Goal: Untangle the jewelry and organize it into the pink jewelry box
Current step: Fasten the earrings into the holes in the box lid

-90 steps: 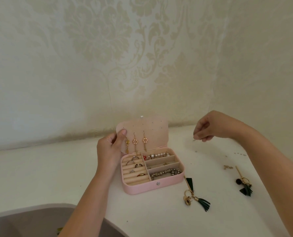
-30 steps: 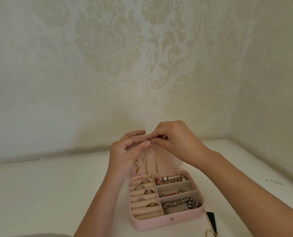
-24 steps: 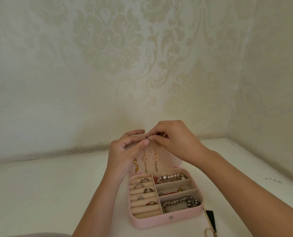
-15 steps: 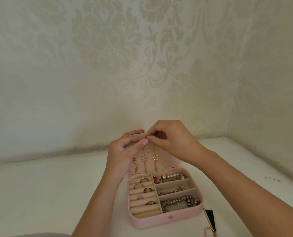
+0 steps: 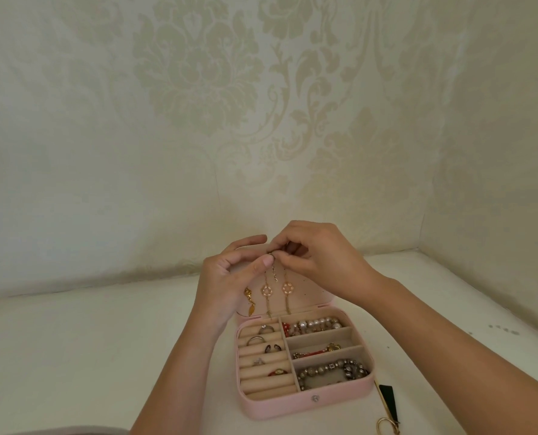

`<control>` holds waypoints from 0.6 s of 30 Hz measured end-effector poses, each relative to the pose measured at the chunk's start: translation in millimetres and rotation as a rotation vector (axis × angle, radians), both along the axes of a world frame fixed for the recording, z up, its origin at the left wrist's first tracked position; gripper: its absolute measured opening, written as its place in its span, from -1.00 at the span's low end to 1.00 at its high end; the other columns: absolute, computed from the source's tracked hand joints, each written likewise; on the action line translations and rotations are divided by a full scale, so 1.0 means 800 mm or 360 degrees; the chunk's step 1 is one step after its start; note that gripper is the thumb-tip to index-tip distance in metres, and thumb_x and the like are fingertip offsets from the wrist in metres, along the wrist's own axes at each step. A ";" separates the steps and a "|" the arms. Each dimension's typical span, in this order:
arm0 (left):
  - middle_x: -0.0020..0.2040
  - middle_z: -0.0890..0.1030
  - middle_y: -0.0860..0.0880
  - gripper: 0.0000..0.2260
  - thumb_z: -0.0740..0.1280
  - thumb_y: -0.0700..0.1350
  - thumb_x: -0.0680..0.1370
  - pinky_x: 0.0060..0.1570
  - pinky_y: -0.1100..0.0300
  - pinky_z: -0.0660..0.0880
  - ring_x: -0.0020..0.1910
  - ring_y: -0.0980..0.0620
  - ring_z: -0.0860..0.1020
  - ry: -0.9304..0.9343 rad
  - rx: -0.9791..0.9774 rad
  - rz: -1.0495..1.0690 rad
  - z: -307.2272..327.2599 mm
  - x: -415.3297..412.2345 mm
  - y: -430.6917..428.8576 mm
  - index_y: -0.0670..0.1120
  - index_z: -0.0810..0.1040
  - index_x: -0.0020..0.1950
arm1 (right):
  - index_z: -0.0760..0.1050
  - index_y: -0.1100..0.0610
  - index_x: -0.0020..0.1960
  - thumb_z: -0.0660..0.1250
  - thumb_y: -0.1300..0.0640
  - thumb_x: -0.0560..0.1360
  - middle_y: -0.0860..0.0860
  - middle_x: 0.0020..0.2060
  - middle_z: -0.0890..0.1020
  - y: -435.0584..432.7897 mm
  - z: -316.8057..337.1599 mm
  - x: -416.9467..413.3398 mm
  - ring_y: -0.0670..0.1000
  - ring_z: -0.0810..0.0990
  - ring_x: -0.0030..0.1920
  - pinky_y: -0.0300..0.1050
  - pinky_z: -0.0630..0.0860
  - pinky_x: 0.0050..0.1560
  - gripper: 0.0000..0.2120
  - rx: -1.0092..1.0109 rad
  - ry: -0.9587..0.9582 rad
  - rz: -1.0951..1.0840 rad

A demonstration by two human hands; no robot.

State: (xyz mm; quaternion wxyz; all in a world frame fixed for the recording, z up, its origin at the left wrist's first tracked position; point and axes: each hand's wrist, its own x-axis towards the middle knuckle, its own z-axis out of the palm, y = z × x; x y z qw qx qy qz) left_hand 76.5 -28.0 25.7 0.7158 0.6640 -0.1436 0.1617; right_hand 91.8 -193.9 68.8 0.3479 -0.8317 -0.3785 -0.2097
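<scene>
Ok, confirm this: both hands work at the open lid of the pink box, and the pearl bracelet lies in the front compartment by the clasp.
One error. The head view shows the pearl bracelet in the back compartment, beside the lid of the pink box; a darker bead bracelet fills the front one. The left hand and right hand do work at the open lid, on an earring.

Open pink jewelry box (image 5: 305, 403), lid (image 5: 308, 290) up, 3 gold earrings (image 5: 266, 291) plus chain earring (image 5: 274, 273) on it; rings (image 5: 256, 340), bracelets (image 5: 333, 370) inside.
</scene>
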 end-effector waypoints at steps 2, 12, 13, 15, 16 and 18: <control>0.10 0.64 0.00 -0.86 0.47 -0.11 0.31 0.03 0.25 0.52 0.13 0.08 0.59 0.0003 0.0001 0.0008 0.000 0.000 0.000 0.00 0.73 -0.16 | 0.64 0.13 -0.07 0.40 0.22 0.46 -0.18 -0.24 0.57 -0.001 -0.001 0.003 -0.15 0.56 -0.17 -0.33 0.50 -0.13 -0.93 0.0050 0.0050 0.0013; 0.08 0.64 0.06 -0.87 0.48 -0.08 0.29 0.09 0.20 0.49 0.13 0.11 0.58 -0.0031 0.0039 0.0035 0.000 0.001 -0.001 0.04 0.72 -0.19 | 0.65 0.07 -0.12 0.44 0.25 0.43 -0.09 -0.25 0.67 -0.009 -0.001 0.006 -0.12 0.63 -0.19 -0.25 0.55 -0.08 -0.90 0.0280 0.0367 0.0123; 0.08 0.64 0.06 -0.88 0.49 -0.08 0.29 0.10 0.18 0.49 0.14 0.11 0.58 -0.0032 0.0044 0.0030 0.001 0.001 -0.001 0.04 0.72 -0.19 | 0.64 0.05 -0.14 0.44 0.25 0.43 -0.10 -0.27 0.66 -0.008 0.000 0.006 -0.12 0.62 -0.20 -0.25 0.54 -0.10 -0.89 0.0283 0.0370 0.0130; 0.09 0.64 0.05 -0.87 0.54 -0.08 0.30 0.13 0.14 0.49 0.16 0.08 0.57 -0.0033 0.0050 0.0000 0.000 0.002 0.000 0.04 0.72 -0.17 | 0.62 0.05 -0.15 0.43 0.24 0.43 -0.10 -0.27 0.64 -0.006 -0.001 0.006 -0.11 0.61 -0.21 -0.24 0.53 -0.12 -0.90 0.0264 0.0352 0.0121; 0.10 0.64 0.04 -0.86 0.54 -0.09 0.31 0.14 0.13 0.49 0.18 0.07 0.56 -0.0035 0.0051 -0.0018 0.000 0.002 0.001 0.04 0.72 -0.15 | 0.61 0.06 -0.14 0.43 0.24 0.44 -0.10 -0.25 0.63 -0.005 -0.002 0.006 -0.09 0.60 -0.21 -0.24 0.53 -0.12 -0.91 0.0243 0.0328 0.0112; 0.11 0.64 0.01 -0.83 0.53 -0.09 0.31 0.16 0.12 0.49 0.20 0.05 0.55 -0.0040 0.0049 -0.0039 0.000 0.002 0.002 0.04 0.72 -0.12 | 0.60 0.10 -0.13 0.42 0.24 0.44 -0.10 -0.20 0.60 -0.003 -0.004 0.007 -0.11 0.58 -0.21 -0.29 0.50 -0.15 -0.94 0.0186 0.0235 0.0099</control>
